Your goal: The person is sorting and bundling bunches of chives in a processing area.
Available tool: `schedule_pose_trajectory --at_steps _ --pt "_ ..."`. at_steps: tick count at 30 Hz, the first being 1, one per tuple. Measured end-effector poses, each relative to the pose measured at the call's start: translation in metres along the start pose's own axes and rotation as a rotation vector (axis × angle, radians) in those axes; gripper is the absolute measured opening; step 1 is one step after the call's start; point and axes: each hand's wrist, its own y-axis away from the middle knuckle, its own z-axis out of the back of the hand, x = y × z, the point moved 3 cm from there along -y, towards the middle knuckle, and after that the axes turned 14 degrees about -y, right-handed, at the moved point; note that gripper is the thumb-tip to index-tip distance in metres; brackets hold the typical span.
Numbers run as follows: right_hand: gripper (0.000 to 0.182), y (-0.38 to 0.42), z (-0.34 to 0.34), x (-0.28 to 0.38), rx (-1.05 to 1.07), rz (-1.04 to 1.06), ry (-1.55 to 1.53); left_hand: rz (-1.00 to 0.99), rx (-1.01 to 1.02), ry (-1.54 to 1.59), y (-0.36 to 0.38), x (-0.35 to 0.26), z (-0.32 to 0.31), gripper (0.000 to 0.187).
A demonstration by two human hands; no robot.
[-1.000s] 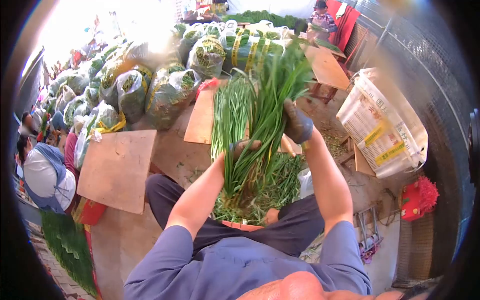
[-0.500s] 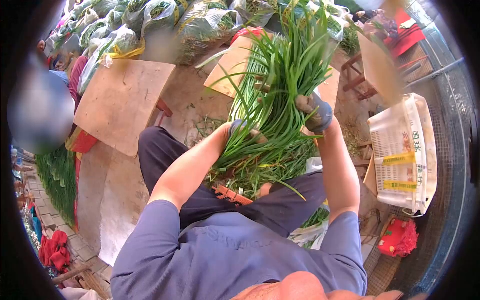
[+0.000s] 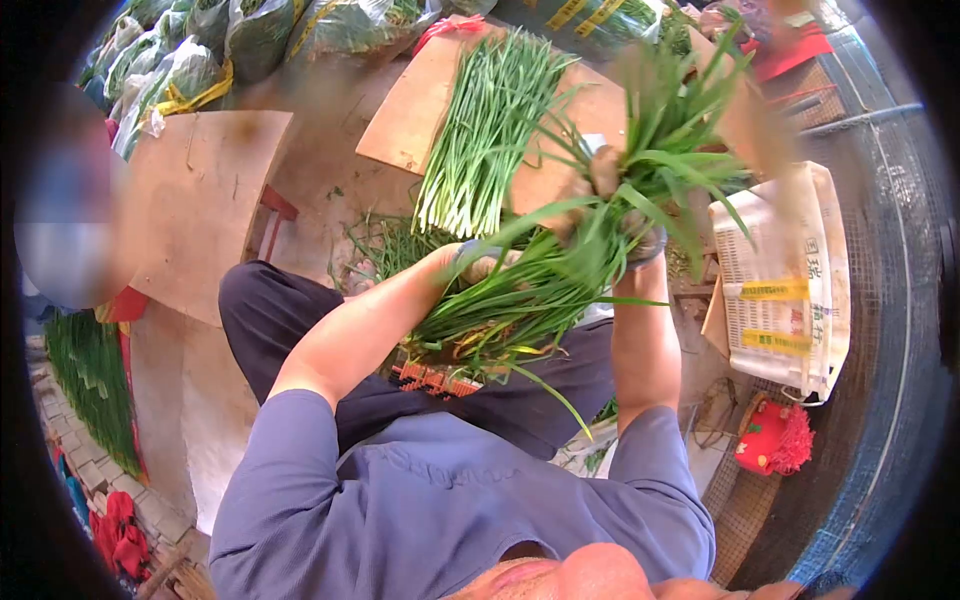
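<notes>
A bunch of long green Chinese chives stretches between my hands above my lap. My left hand, in a grey glove, is closed on its left part, with leaf ends drooping toward my knees. Farther right, my gloved right hand is closed round the bunch, whose leaves fan up and right, smeared by motion; leaves hide some of its fingers. Beyond my hands, a neat layer of chives lies on a wooden board, pale stem ends toward me.
Another board stands at left. Plastic bags of greens line the back. At right are a white basket and a red fringed item. Below my hands sits an orange crate; more chives lie at far left.
The bunch has swung to the right and tipped over, uncovering the chives laid on the board. My right hand has moved with it, both hands still gripping. The camera view has shifted.
</notes>
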Motion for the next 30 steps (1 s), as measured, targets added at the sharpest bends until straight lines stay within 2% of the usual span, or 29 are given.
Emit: schedule_pose_trajectory --at_steps 3,5,6,7,8,10,11,12,13,14,16,17,19,20,21,22,23,25,26,27,28,30 --pt "0.037 0.014 0.005 0.003 -0.003 0.043 0.131 0.249 -0.237 0.294 0.006 -0.026 -0.012 0.047" --pt "0.033 0.024 0.023 -0.002 -0.213 0.094 0.175 0.176 -0.454 0.459 0.007 -0.067 -0.017 0.074" --pt "0.031 0.03 0.031 -0.008 -0.31 0.116 0.196 0.038 -0.559 0.54 0.018 -0.06 -0.002 0.09" --pt "0.032 0.033 0.032 -0.017 -0.455 0.126 0.279 0.0 -0.568 0.396 0.028 -0.068 -0.004 0.104" --pt "0.031 0.038 0.037 -0.03 -0.66 0.097 0.379 -0.022 -0.481 0.271 0.038 -0.071 -0.005 0.108" --pt "0.032 0.037 0.042 -0.075 -0.701 -0.005 0.335 0.178 -0.791 -0.01 0.063 -0.072 -0.028 0.107" --pt "0.03 0.037 0.048 -0.091 -0.651 -0.009 0.574 0.33 -0.825 -0.245 0.083 -0.058 -0.024 0.097" --pt "0.028 0.038 0.053 -0.108 -0.583 -0.01 0.815 0.4 -0.758 -0.346 0.093 -0.057 -0.031 0.093" --pt "0.023 0.044 0.059 -0.125 -0.499 0.05 0.845 0.462 -0.682 -0.454 0.1 -0.059 -0.034 0.09" --pt "0.022 0.055 0.063 -0.14 -0.516 0.043 0.861 0.525 -0.604 -0.556 0.108 -0.06 -0.039 0.086" --pt "0.021 0.072 0.069 -0.164 -0.538 0.038 0.906 0.668 -0.597 -0.414 0.123 -0.054 -0.044 0.087" --pt "0.023 0.077 0.074 -0.175 -0.491 0.238 1.119 0.754 -0.598 -0.369 0.126 -0.041 -0.045 0.091" --pt "0.019 0.086 0.157 -0.216 -0.669 0.128 1.088 0.969 -0.819 -0.755 0.125 -0.01 -0.046 0.075" --pt "0.018 0.091 0.18 -0.228 -0.769 0.077 1.07 0.875 -0.773 -0.804 0.134 0.008 -0.052 0.087" --pt "0.02 0.092 0.175 -0.225 -0.795 0.238 1.044 0.774 -0.727 -0.855 0.143 0.026 -0.05 0.099" --pt "0.022 0.086 0.135 -0.209 -0.66 0.33 1.211 0.646 -0.673 -0.981 0.141 0.028 -0.045 0.104" --pt "0.023 0.087 0.137 -0.207 -0.565 0.414 1.348 0.513 -0.625 -1.108 0.14 0.03 -0.039 0.109" --pt "0.023 0.112 0.165 -0.225 -0.792 0.199 0.836 0.658 -0.662 -1.001 0.15 0.034 -0.042 0.106" --pt "0.023 0.108 0.178 -0.227 -0.828 0.069 1.009 0.704 -0.698 -0.986 0.151 0.029 -0.029 0.105" --pt "0.023 0.101 0.186 -0.227 -0.847 -0.067 1.182 1.08 -0.701 -1.223 0.16 0.029 -0.028 0.096" --pt "0.025 0.103 0.161 -0.223 -0.759 0.238 1.162 0.983 -0.646 -1.164 0.168 0.03 -0.022 0.095" --pt "0.03 0.111 0.141 -0.223 -0.59 0.482 0.275 0.824 -0.577 -1.014 0.195 0.033 -0.022 0.092"
